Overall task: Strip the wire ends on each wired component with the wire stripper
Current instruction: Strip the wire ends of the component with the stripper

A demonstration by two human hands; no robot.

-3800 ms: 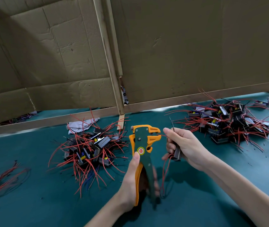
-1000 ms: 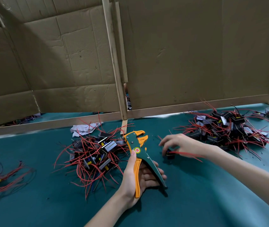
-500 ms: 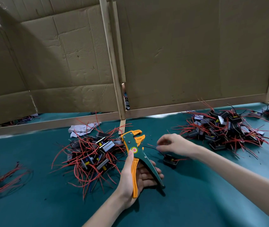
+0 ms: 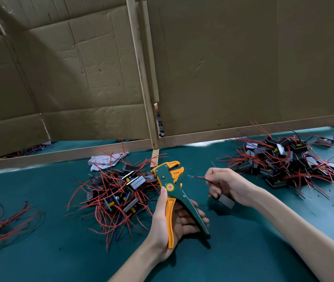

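My left hand (image 4: 172,220) grips the green and orange wire stripper (image 4: 172,192), handles spread, jaws pointing up and to the right. My right hand (image 4: 227,186) holds a small wired component (image 4: 225,201) just above the mat. Its fingers pinch the component's thin wires (image 4: 197,177), whose ends point left at the stripper's jaws with a small gap between them. Most of the component is hidden under my fingers.
A heap of black components with red wires (image 4: 117,192) lies left of the stripper, a second heap (image 4: 284,161) at the right. More wired parts (image 4: 3,224) rest at the far left. Crumpled paper (image 4: 103,160) and cardboard walls (image 4: 223,68) stand behind on the green mat (image 4: 243,251).
My right hand picked a component off the mat, lifted it and turned its wire ends toward the stripper jaws. The left hand kept hold of the stripper and tilted it slightly.
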